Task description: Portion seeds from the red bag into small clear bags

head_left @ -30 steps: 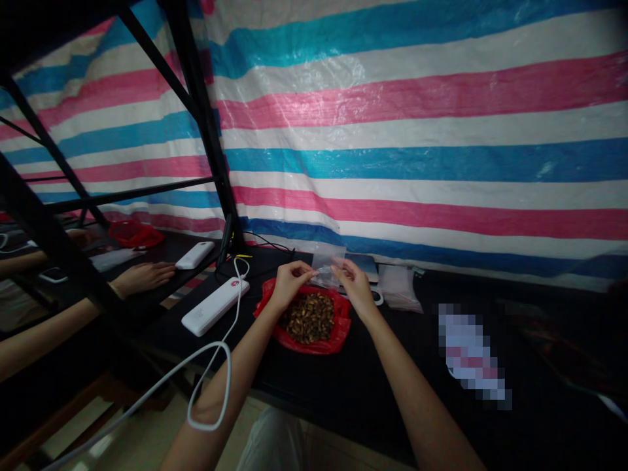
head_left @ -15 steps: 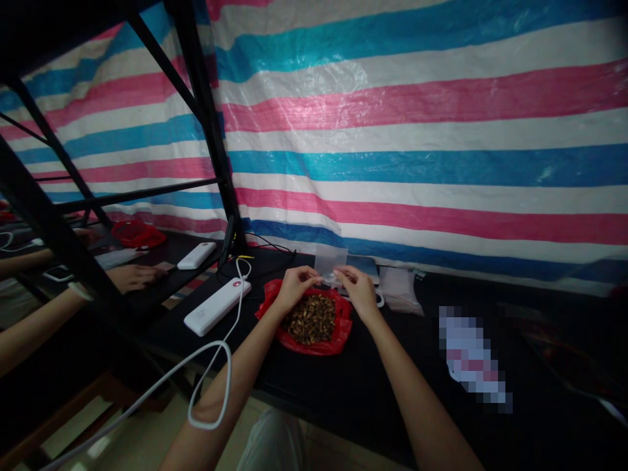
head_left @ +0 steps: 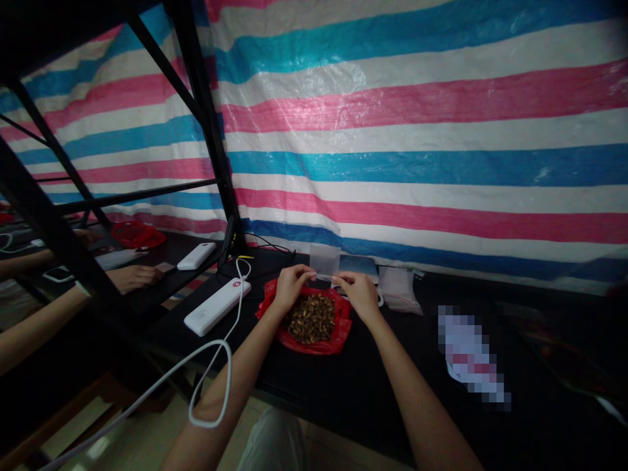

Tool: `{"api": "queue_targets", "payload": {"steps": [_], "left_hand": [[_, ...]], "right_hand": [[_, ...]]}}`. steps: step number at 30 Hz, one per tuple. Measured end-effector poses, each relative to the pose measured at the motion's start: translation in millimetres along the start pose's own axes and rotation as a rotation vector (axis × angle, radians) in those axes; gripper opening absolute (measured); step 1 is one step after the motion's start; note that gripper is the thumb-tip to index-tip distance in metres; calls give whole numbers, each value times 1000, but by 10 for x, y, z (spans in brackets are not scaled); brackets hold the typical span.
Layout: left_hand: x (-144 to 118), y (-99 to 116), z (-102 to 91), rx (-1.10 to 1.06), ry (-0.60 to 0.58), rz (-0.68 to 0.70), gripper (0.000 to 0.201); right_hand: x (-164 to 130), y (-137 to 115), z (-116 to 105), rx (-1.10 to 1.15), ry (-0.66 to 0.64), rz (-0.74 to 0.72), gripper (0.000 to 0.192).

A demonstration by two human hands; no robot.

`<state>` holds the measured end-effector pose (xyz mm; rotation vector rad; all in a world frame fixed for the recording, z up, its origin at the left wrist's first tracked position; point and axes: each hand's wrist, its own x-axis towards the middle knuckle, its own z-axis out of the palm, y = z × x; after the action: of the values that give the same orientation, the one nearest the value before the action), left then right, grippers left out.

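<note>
Both arms reach forward, bare, and come close together in front. The left hand (head_left: 290,286) and the right hand (head_left: 360,292) are near each other. Each hand has its fingers and thumb pinched shut, knuckles up.

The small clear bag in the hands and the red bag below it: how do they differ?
The small clear bag is see-through and flat, the red bag opaque and crumpled. The clear bag is held upright between the left hand and right hand; the red bag lies open on the black table, holding brown pieces. Both look like thin plastic.
</note>
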<state>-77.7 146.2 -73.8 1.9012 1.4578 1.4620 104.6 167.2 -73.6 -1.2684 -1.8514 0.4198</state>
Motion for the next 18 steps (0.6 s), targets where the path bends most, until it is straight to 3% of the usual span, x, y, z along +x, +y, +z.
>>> {"api": "queue_targets", "payload": {"steps": [13, 18], "left_hand": [[-37, 34, 24, 284, 55, 0, 22], [-45, 54, 25, 204, 26, 65, 24]], "right_hand": [[-58, -87, 20, -49, 32, -40, 22], [-50, -79, 11, -49, 38, -32, 23]]}}
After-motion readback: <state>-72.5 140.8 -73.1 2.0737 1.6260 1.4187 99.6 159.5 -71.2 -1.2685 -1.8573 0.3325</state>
